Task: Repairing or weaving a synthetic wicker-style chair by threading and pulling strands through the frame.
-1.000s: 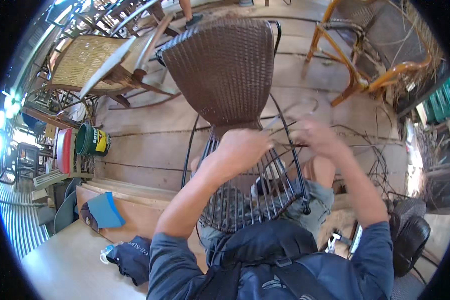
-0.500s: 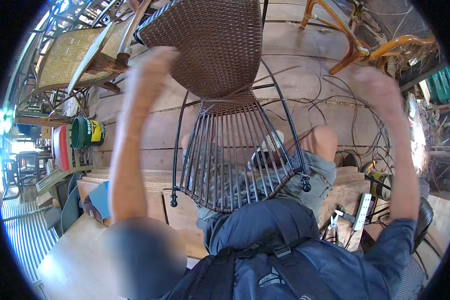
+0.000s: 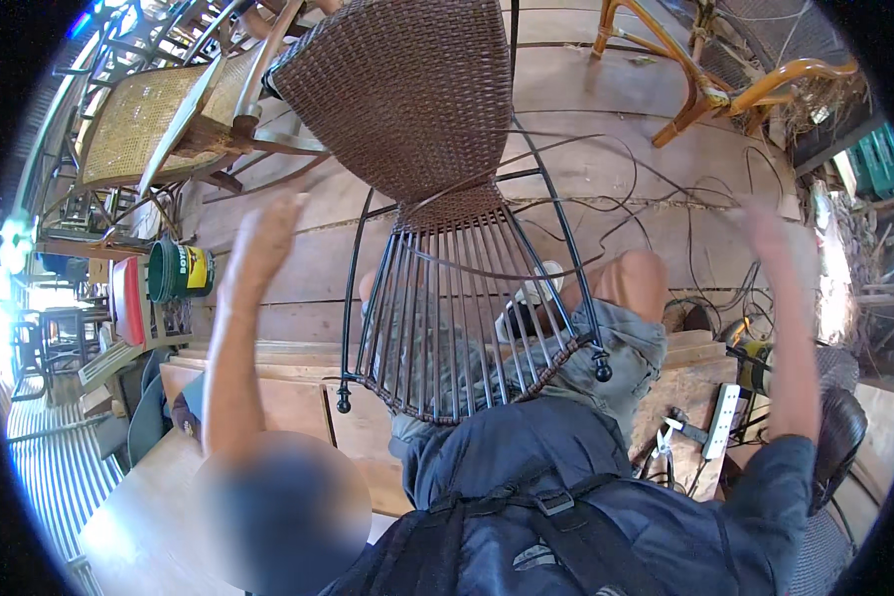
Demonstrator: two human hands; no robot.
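Observation:
A chair with a dark metal frame (image 3: pixel 556 214) lies in front of me, its end with thin brown rods (image 3: pixel 457 318) against my lap. Tight brown wicker weave (image 3: pixel 407 99) covers its far part and narrows toward the rods. From the edge of the weave, a loose brown wicker strand (image 3: pixel 497 275) loops over the rods. My left hand (image 3: pixel 268 233) is raised left of the chair, apart from it, its fingers blurred. Far to the right, my right hand (image 3: pixel 765 228) is raised and smeared by motion, close to where thin strands run. Whether it grips one is unclear.
A cane chair (image 3: pixel 139 119) stands at upper left, above a green bucket (image 3: pixel 169 270). At upper right is a rattan frame (image 3: pixel 695 94). Loose strands (image 3: pixel 705 248) lie on the right floor. A power strip (image 3: pixel 722 422) and pliers (image 3: pixel 666 437) rest on wood beside me.
My left hand has moved down and left, away from the weave. My right hand has also dropped slightly lower. A strand now loops across the rods.

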